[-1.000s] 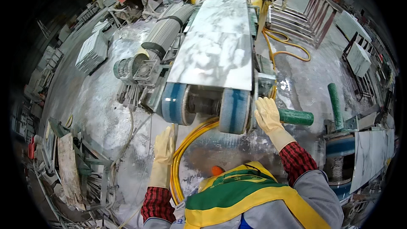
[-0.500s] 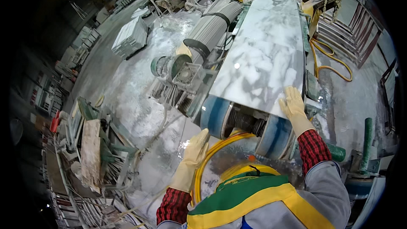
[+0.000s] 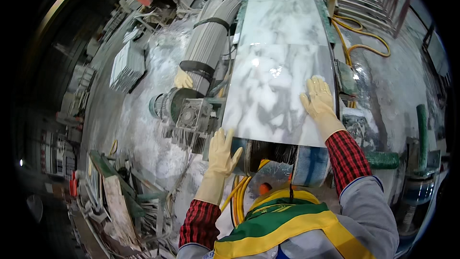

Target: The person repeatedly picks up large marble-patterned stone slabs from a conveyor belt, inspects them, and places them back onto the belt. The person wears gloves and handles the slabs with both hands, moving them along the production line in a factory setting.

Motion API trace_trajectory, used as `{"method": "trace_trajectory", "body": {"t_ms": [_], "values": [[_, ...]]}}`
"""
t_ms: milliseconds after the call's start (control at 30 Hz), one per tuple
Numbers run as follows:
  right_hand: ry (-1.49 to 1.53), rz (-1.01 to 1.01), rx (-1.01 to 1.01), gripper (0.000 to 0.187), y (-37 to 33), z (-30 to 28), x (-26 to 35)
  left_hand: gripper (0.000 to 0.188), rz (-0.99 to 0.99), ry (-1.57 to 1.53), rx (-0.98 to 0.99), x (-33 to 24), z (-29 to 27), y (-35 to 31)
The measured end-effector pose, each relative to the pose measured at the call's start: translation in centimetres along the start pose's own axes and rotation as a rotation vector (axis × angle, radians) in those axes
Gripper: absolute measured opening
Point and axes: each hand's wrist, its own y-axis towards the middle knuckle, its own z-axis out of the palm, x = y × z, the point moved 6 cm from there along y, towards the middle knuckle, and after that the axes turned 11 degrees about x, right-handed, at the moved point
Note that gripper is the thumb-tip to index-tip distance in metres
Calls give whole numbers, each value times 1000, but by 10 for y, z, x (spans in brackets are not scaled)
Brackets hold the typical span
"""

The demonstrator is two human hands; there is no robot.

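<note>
My right hand [image 3: 320, 103], in a cream rubber glove, lies palm down with fingers spread on a polished white-and-grey marble slab [image 3: 268, 100], near its right edge. My left hand [image 3: 221, 156], gloved alike, is raised with its fingers apart at the slab's near left corner. Whether its fingertips touch the edge, I cannot tell. Beyond a crosswise seam, a second marble slab [image 3: 282, 19] continues away from me. Under the near end sits a blue drum-like roller [image 3: 310, 165], partly hidden by the slab.
Left of the slab stand a motor with gearbox [image 3: 189, 112] and a strapped bundle of long strips [image 3: 206, 43], with a loose cream glove [image 3: 183, 79] beside it. Scrap boards [image 3: 122, 206] are piled at lower left. Yellow hose [image 3: 366, 48] loops at right, near a green pipe [image 3: 383, 160].
The near slab has come toward me and covers more of the roller. My left hand has risen to its corner, and my right hand rests farther from its near edge. The view has shifted.
</note>
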Motion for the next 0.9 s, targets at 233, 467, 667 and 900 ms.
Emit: {"method": "trace_trajectory", "body": {"t_ms": [233, 467, 667, 900], "values": [[-7, 109, -34, 71, -57, -3, 17, 72, 265, 96, 24, 6, 10, 88], [-76, 155, -151, 65, -120, -10, 36, 65, 333, -10, -44, 25, 28, 155], [-97, 170, -136, 66, -116, -15, 34, 59, 334, -61, -69, 14, 22, 152], [-109, 120, -165, 67, -67, -9, -2, 55, 327, -74, -119, 13, 19, 150]]}}
